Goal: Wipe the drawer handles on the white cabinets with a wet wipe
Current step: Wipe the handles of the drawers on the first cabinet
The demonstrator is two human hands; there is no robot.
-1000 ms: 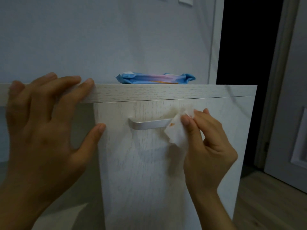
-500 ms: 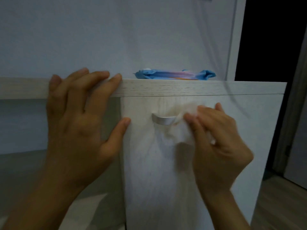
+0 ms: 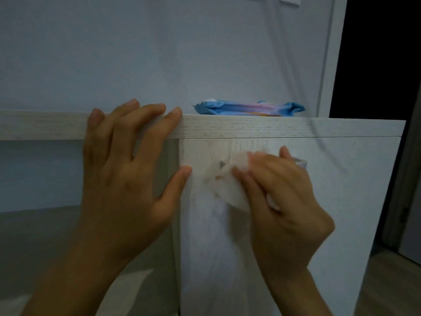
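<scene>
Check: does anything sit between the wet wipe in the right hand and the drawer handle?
Nothing visible does. The right hand presses the wet wipe directly onto the handle; only its right end shows. The left hand rests on the cabinet top, off to the handle's left.

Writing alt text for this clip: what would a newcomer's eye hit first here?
The right hand at centre, pressing a crumpled wet wipe onto the drawer handle of the white cabinet. Next, the left hand, spread flat over the cabinet's top edge with its thumb on the drawer front. A blue wipes pack lies on top, by the wall.
</scene>
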